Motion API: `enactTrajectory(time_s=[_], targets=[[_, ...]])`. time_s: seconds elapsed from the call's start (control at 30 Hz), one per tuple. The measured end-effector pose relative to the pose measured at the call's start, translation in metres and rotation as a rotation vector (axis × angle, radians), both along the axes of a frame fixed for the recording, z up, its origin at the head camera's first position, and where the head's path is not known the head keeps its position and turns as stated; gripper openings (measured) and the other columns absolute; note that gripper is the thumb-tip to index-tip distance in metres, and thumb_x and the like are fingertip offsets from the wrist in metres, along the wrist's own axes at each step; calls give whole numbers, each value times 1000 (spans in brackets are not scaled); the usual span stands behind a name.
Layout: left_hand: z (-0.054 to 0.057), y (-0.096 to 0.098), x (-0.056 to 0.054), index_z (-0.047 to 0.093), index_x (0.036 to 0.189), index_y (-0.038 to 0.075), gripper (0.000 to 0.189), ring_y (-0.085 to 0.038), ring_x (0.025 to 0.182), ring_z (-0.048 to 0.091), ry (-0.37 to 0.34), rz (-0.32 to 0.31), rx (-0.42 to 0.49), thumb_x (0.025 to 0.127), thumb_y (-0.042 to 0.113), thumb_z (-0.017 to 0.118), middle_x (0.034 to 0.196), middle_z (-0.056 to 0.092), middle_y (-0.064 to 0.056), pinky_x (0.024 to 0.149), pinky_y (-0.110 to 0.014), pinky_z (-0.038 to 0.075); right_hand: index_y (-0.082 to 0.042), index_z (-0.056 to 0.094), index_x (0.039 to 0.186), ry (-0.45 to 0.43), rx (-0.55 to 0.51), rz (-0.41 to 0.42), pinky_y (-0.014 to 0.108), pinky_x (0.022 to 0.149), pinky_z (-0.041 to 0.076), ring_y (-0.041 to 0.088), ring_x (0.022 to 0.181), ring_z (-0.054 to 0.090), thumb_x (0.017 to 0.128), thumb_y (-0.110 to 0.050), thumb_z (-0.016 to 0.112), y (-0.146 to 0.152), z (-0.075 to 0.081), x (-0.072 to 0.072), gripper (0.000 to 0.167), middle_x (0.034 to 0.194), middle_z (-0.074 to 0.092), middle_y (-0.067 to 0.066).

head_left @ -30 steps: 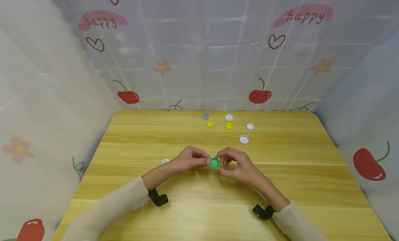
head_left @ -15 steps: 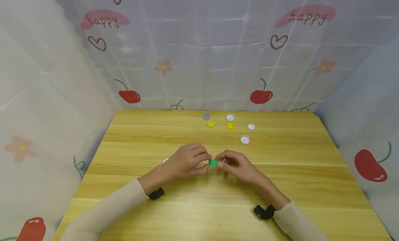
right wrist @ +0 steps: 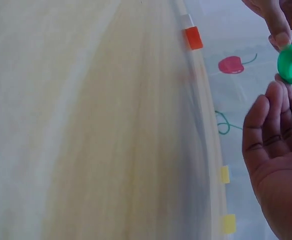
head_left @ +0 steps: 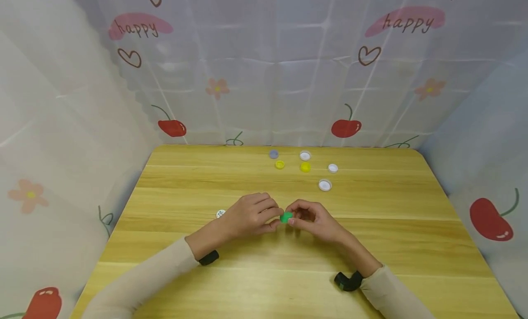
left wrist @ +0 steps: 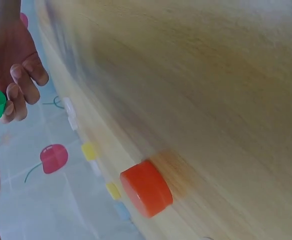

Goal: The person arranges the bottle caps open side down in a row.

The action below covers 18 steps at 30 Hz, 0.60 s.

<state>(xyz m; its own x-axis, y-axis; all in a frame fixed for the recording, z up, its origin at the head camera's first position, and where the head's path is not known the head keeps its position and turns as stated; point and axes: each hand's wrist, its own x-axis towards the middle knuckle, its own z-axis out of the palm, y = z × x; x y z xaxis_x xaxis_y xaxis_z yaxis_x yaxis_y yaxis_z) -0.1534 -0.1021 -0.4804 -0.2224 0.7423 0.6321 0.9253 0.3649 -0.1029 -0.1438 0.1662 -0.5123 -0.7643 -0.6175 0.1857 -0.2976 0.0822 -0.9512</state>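
Note:
A green bottle cap [head_left: 286, 217] is held low over the table between both hands. My left hand [head_left: 253, 213] pinches its left edge with thumb and fingers, back of the hand upward. From the other side, the thumb and fingertips of my right hand [head_left: 311, 218] pinch the cap. In the right wrist view the hollow inside of the green cap [right wrist: 289, 65] shows. An orange bottle cap [left wrist: 146, 189] stands on the table in the left wrist view; in the head view the left hand hides it. Just left of that hand lies a white cap with a printed pattern [head_left: 220, 213].
Toward the back of the wooden table [head_left: 198, 172] lie a purple cap [head_left: 274, 154], two yellow caps [head_left: 305, 167] and several white ones, one of them a white cap [head_left: 325, 185] nearer the hands. A printed curtain [head_left: 264, 80] closes off the back and both sides.
The green cap has been turned over between the fingers: its hollow side faced up, then it stood edge-on, and now its closed side shows. My left hand has rolled palm-down.

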Motion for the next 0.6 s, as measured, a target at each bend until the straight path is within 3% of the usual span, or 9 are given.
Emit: enactTrajectory(time_s=[0.07, 0.2, 0.3, 0.43, 0.6], targets=[[-1, 0, 2, 78, 111, 15, 27, -9, 92, 69, -148, 28, 10, 90, 28, 89, 102, 75, 4, 80, -18, 58, -9, 72, 118, 37, -2, -39, 27, 76, 57, 13, 82, 62, 101, -2, 71, 0, 0, 0, 18, 97, 69, 11], [-2, 0, 7, 76, 121, 18, 34, -9, 97, 67, -537, 105, 94, 93, 35, 87, 108, 71, 5, 79, -20, 58, -16, 74, 116, 143, 24, -125, 30, 76, 58, 13, 79, 62, 95, -4, 80, 2, 3, -1, 25, 98, 69, 5], [-2, 1, 9, 76, 121, 20, 31, -12, 95, 66, -744, 139, 171, 94, 33, 86, 105, 71, 3, 76, -23, 58, -21, 75, 116, 217, 60, -154, 34, 75, 58, 14, 77, 63, 92, -6, 84, 3, 5, -2, 29, 98, 69, 0], [-3, 2, 10, 78, 118, 20, 28, -21, 95, 68, -879, 147, 219, 94, 29, 87, 103, 72, -3, 76, -25, 58, -22, 75, 116, 285, 87, -150, 36, 73, 58, 19, 75, 64, 90, -6, 86, 2, 6, -3, 32, 97, 70, 0], [-8, 2, 11, 78, 117, 21, 25, -24, 95, 69, -930, 154, 240, 94, 29, 86, 102, 72, -5, 77, -27, 59, -21, 75, 118, 304, 102, -140, 32, 76, 59, 23, 76, 65, 92, -10, 87, 0, 5, -2, 31, 100, 71, -2]])
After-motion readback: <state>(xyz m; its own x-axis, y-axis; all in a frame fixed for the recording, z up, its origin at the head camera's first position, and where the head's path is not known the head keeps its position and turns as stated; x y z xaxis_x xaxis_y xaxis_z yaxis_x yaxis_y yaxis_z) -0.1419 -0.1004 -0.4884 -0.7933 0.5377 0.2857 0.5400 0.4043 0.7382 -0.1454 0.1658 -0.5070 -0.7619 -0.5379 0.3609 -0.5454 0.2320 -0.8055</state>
